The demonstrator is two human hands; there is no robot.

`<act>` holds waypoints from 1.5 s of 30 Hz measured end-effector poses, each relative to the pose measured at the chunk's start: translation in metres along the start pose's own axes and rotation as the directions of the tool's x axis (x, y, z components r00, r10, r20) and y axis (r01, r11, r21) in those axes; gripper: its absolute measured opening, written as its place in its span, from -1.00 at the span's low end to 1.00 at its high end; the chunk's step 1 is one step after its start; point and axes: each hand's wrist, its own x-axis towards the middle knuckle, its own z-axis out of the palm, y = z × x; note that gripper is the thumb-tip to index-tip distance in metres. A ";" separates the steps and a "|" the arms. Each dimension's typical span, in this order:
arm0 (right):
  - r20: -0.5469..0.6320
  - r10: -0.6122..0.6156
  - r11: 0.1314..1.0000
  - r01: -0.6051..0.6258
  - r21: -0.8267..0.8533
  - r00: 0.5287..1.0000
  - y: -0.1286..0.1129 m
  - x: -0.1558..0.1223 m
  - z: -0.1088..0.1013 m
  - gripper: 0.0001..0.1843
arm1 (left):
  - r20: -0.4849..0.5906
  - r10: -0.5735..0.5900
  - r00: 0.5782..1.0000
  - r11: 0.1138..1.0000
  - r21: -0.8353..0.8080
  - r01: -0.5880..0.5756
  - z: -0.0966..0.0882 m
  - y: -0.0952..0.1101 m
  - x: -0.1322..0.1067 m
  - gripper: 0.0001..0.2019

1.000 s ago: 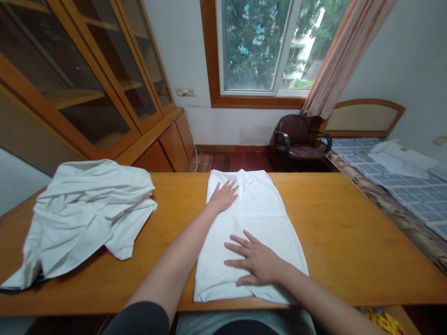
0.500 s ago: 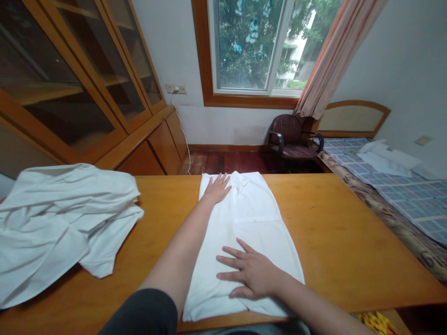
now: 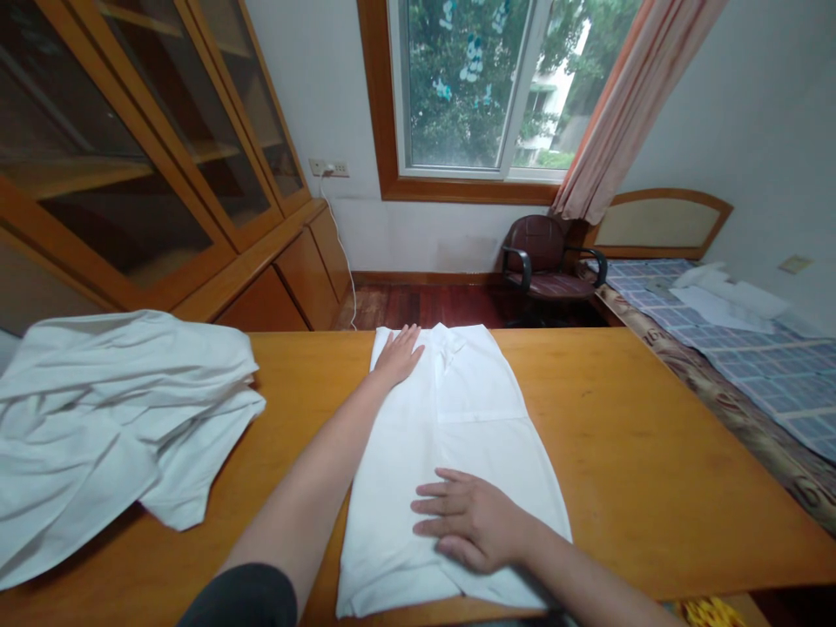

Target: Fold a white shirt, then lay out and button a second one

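Observation:
A white shirt [image 3: 392, 470] lies folded into a long panel on the wooden table [image 3: 627, 453], its collar end at the far edge. My left hand [image 3: 400, 355] rests flat on the shirt's far left part, fingers stretched toward the collar. Nearer to me, my right hand [image 3: 474, 520] lies on the lower middle of the shirt, palm down with its fingers a little apart. Neither hand grips the cloth. Some creases show at the shirt's near end.
A loose heap of white clothing [image 3: 124, 418] covers the table's left side. Beyond the table are a glass-door cabinet [image 3: 196, 157], an office chair [image 3: 545, 257] and a bed [image 3: 738, 340] with white items on it. Something yellow [image 3: 709, 612] shows below the near right edge.
My right hand has shifted slightly toward me and its fingers are closer together. The left hand has slid a little to the left on the shirt.

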 end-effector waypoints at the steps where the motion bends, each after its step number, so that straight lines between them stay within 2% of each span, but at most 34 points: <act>1: -0.046 0.006 1.000 -0.005 0.010 0.999 0.001 -0.001 0.001 -0.60 | -0.048 -0.020 0.999 1.000 -0.011 0.019 -0.004 -0.001 -0.006 -0.44; 3: -0.159 0.033 0.999 -0.026 0.045 0.987 0.005 -0.002 0.002 -0.58 | -0.162 -0.083 0.983 0.996 -0.037 0.078 -0.013 -0.004 -0.023 -0.45; 5: -0.287 0.103 0.993 -0.080 0.090 0.952 0.009 -0.004 0.002 -0.58 | -0.261 -0.172 0.950 0.985 -0.078 0.156 -0.019 -0.007 -0.044 -0.44; 8: -0.443 0.248 0.969 -0.216 0.122 0.862 0.018 -0.006 -0.001 -0.62 | -0.288 -0.319 0.903 0.945 -0.171 0.279 -0.023 -0.013 -0.082 -0.40; 10: -0.489 0.320 0.945 -0.307 0.110 0.811 0.026 -0.010 -0.005 -0.65 | -0.216 -0.443 0.870 0.876 -0.308 0.370 -0.024 -0.015 -0.107 -0.35; 12: -0.497 0.375 0.919 -0.385 0.089 0.782 0.033 -0.016 -0.011 -0.67 | -0.089 -0.530 0.843 0.777 -0.448 0.442 -0.025 -0.015 -0.128 -0.27; 15: -0.483 0.449 0.872 -0.487 0.054 0.752 0.044 -0.031 -0.019 -0.68 | 0.041 -0.553 0.832 0.692 -0.534 0.486 -0.033 -0.012 -0.152 -0.16; 19: -0.459 0.519 0.825 -0.564 0.046 0.721 0.055 -0.057 -0.023 -0.68 | 0.130 -0.523 0.842 0.676 -0.539 0.503 -0.040 -0.004 -0.167 -0.05; 23: -0.420 0.518 0.828 -0.560 0.029 0.745 0.057 -0.070 -0.019 -0.69 | 0.134 -0.502 0.855 0.648 -0.597 0.473 -0.031 0.005 -0.168 -0.05; 27: -0.368 0.497 0.848 -0.530 0.015 0.786 0.051 -0.065 -0.020 -0.69 | 0.041 -0.515 0.856 0.590 -0.707 0.389 -0.022 0.008 -0.170 -0.18; 29: -0.347 0.488 0.858 -0.514 0.021 0.801 0.049 -0.060 -0.022 -0.67 | -0.037 -0.521 0.853 0.623 -0.700 0.350 -0.026 0.006 -0.172 -0.23; 33: -0.345 0.442 0.876 -0.481 -0.030 0.828 0.050 -0.056 -0.023 -0.66 | -0.198 -0.501 0.842 0.777 -0.532 0.338 -0.057 -0.008 -0.178 -0.30; 36: -0.321 0.384 0.894 -0.435 -0.104 0.866 0.051 -0.055 -0.018 -0.67 | -0.215 -0.456 0.863 0.865 -0.335 0.374 -0.090 -0.019 -0.177 -0.35; 38: -0.292 0.354 0.903 -0.406 -0.143 0.889 0.050 -0.053 -0.013 -0.65 | -0.196 -0.400 0.895 0.910 -0.198 0.364 -0.109 -0.021 -0.173 -0.38; 42: -0.251 0.330 0.904 -0.381 -0.192 0.910 0.046 -0.047 -0.005 -0.59 | -0.157 -0.284 0.946 0.956 -0.115 0.268 -0.132 -0.005 -0.153 -0.39; 45: -0.248 0.333 0.902 -0.384 -0.198 0.910 0.045 -0.045 -0.002 -0.57 | -0.116 -0.234 0.965 0.970 -0.089 0.225 -0.135 0.022 -0.131 -0.39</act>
